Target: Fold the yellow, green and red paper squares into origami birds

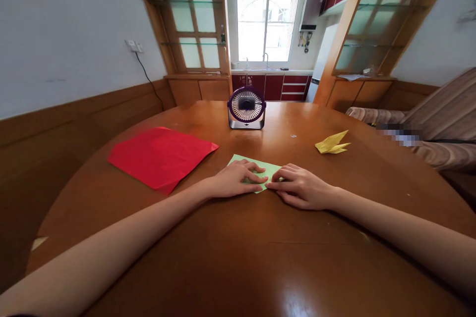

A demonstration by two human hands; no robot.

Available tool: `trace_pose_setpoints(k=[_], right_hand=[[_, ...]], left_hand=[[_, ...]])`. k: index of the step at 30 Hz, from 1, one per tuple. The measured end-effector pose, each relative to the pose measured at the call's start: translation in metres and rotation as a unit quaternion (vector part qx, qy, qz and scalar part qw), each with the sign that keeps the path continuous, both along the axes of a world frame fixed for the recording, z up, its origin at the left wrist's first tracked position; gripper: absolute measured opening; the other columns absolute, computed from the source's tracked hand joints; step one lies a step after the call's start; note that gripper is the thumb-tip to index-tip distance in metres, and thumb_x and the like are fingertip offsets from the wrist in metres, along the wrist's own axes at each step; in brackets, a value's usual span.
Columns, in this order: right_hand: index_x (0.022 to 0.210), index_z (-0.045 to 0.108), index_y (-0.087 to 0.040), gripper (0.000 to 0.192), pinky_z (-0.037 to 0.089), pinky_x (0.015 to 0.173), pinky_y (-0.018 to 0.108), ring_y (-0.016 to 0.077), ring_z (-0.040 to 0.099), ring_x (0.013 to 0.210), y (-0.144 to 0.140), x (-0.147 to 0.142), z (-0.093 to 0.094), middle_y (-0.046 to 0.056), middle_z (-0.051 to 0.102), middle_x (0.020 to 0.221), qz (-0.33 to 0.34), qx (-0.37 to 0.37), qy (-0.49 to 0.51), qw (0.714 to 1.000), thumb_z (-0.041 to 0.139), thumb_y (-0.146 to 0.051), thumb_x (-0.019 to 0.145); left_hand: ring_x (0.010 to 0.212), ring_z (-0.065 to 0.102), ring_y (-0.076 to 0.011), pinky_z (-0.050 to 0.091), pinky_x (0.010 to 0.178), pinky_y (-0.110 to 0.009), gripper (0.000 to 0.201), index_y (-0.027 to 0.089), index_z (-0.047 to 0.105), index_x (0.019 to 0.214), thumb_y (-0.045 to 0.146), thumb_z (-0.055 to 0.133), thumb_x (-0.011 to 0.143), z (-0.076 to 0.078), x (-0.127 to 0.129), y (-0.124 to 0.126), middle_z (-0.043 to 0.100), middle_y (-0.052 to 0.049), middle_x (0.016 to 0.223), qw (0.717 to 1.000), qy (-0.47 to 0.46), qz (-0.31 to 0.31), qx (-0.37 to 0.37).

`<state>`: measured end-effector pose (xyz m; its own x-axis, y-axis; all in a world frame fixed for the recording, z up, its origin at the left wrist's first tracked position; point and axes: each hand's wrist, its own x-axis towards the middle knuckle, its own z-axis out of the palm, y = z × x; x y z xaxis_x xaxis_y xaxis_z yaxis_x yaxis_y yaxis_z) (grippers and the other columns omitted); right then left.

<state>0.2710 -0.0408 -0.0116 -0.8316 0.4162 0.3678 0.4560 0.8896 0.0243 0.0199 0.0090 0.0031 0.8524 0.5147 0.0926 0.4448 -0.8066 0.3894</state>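
Note:
A folded light green sheet of paper (268,167) lies flat on the round wooden table (238,237), straight ahead of me. My left hand (234,179) rests palm down on its left part, fingers spread over the paper. My right hand (299,186) touches the paper's near right corner, thumb and forefinger pinched together at the edge. Most of the green paper is hidden under my two hands.
A sheet of red paper (161,156) lies to the left. A folded yellow paper figure (332,143) sits to the right. A small purple desk fan (246,107) stands at the table's far side. A sofa (439,124) is on the right.

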Motion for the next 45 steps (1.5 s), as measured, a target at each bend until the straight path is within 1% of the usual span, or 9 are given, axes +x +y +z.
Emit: trace_pose_setpoints(k=[8,11,13,16,21,28,34,39,45], right_hand=[[0.127,0.059,-0.019,0.037,0.046,0.087,0.041,0.0219,0.055,0.093,0.000,0.000,0.000,0.011,0.060,0.104,0.001,0.012,-0.015,1.000,0.044,-0.023,0.093],[0.127,0.058,-0.019,0.037,0.045,0.092,0.044,0.0232,0.055,0.101,-0.001,0.000,0.001,0.011,0.060,0.110,0.021,0.018,-0.026,0.999,0.042,-0.023,0.094],[0.128,0.056,-0.017,0.038,0.045,0.092,0.044,0.0235,0.055,0.102,-0.001,-0.001,0.001,0.012,0.059,0.111,0.033,0.017,-0.037,0.999,0.041,-0.023,0.094],[0.130,0.055,-0.015,0.038,0.047,0.090,0.044,0.0230,0.056,0.100,-0.001,-0.003,0.001,0.013,0.060,0.109,0.030,0.014,-0.042,0.999,0.041,-0.023,0.095],[0.127,0.057,-0.016,0.037,0.046,0.091,0.043,0.0229,0.055,0.101,-0.002,-0.003,0.000,0.013,0.059,0.112,0.023,0.008,-0.026,0.999,0.042,-0.022,0.094],[0.126,0.059,-0.018,0.037,0.046,0.090,0.042,0.0223,0.054,0.100,-0.004,-0.003,0.001,0.011,0.060,0.108,0.007,-0.022,-0.015,1.000,0.044,-0.019,0.093],[0.124,0.060,-0.016,0.037,0.045,0.092,0.043,0.0225,0.054,0.099,-0.004,-0.005,0.002,0.012,0.061,0.109,0.026,-0.020,-0.015,0.999,0.043,-0.018,0.091],[0.126,0.059,-0.016,0.038,0.045,0.092,0.042,0.0223,0.054,0.099,-0.003,-0.005,0.003,0.012,0.061,0.109,0.033,-0.008,-0.023,0.999,0.044,-0.020,0.091],[0.121,0.061,-0.014,0.035,0.046,0.091,0.041,0.0219,0.056,0.099,-0.004,-0.006,0.001,0.011,0.064,0.108,0.028,0.007,-0.014,0.999,0.044,-0.019,0.090]], left_hand=[[0.133,0.042,-0.0267,0.027,0.111,-0.043,0.035,0.034,0.066,0.120,0.050,0.056,0.091,-0.005,-0.005,0.002,0.052,-0.004,0.141,1.000,-0.014,-0.013,-0.010],[0.133,0.042,-0.0266,0.026,0.111,-0.043,0.035,0.034,0.065,0.122,0.049,0.056,0.091,-0.006,-0.005,0.003,0.052,-0.004,0.142,1.000,-0.018,-0.022,-0.002],[0.131,0.043,-0.0265,0.027,0.110,-0.044,0.035,0.035,0.064,0.123,0.049,0.055,0.092,-0.007,-0.006,0.004,0.052,-0.003,0.142,0.999,-0.018,-0.027,0.003],[0.131,0.042,-0.0269,0.027,0.110,-0.045,0.034,0.036,0.064,0.122,0.049,0.056,0.091,-0.011,-0.007,0.005,0.052,-0.002,0.142,0.999,-0.024,-0.024,0.005],[0.133,0.041,-0.0267,0.026,0.111,-0.045,0.036,0.035,0.063,0.124,0.048,0.059,0.090,-0.016,-0.007,0.007,0.053,-0.002,0.140,0.999,-0.046,-0.010,-0.004],[0.136,0.040,-0.0247,0.025,0.113,-0.043,0.048,0.029,0.054,0.135,0.046,0.060,0.090,-0.012,-0.006,0.003,0.054,-0.003,0.140,0.999,-0.045,-0.010,-0.018],[0.135,0.041,-0.0234,0.027,0.112,-0.042,0.037,0.026,0.057,0.132,0.039,0.049,0.097,-0.013,-0.004,0.002,0.053,-0.004,0.141,0.999,-0.038,0.005,-0.004],[0.131,0.046,-0.0236,0.030,0.110,-0.041,0.036,0.025,0.061,0.127,0.040,0.052,0.096,-0.016,-0.003,0.004,0.056,-0.005,0.138,0.999,-0.046,-0.005,0.014],[0.131,0.045,-0.0250,0.030,0.110,-0.041,0.040,0.026,0.059,0.130,0.045,0.052,0.095,-0.013,-0.005,0.003,0.053,-0.005,0.141,0.999,-0.034,-0.016,0.020]])
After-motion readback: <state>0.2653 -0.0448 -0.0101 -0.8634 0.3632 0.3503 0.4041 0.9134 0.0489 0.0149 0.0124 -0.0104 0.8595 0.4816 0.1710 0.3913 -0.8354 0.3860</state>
